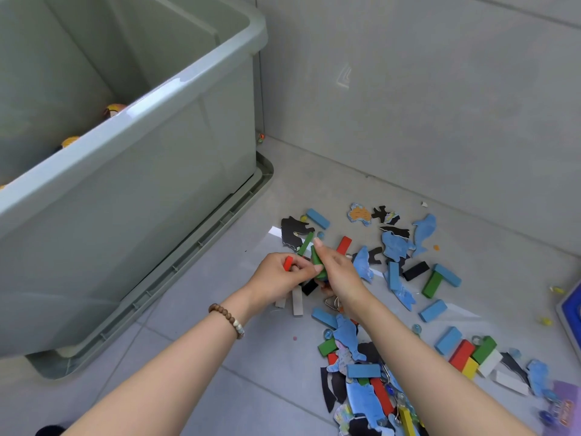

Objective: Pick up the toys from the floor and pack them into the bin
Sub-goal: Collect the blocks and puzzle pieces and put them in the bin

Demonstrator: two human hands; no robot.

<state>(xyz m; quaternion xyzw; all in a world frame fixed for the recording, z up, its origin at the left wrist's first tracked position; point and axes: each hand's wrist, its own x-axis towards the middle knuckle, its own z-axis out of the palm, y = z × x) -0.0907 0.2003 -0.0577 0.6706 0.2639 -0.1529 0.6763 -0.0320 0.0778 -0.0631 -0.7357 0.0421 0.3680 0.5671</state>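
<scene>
A large grey-green bin (163, 99) stands at the left, with a couple of orange toys (114, 110) low inside it. Coloured wooden blocks and blue and black puzzle pieces (396, 247) lie scattered on the floor to the right. My left hand (279, 275) grips a small red block (288, 263) just above the floor. My right hand (336, 269) holds a green block (317, 261) right beside it, the two hands touching. More blocks, white (297, 302) and black, lie under the hands.
The bin sits on its lid (201, 247), whose rim juts out along the floor. A tiled wall (408, 105) closes the corner behind the toys. A blue-framed board (570, 313) lies at the right edge. Marbles and metal rings are mixed into the near pile (371, 382).
</scene>
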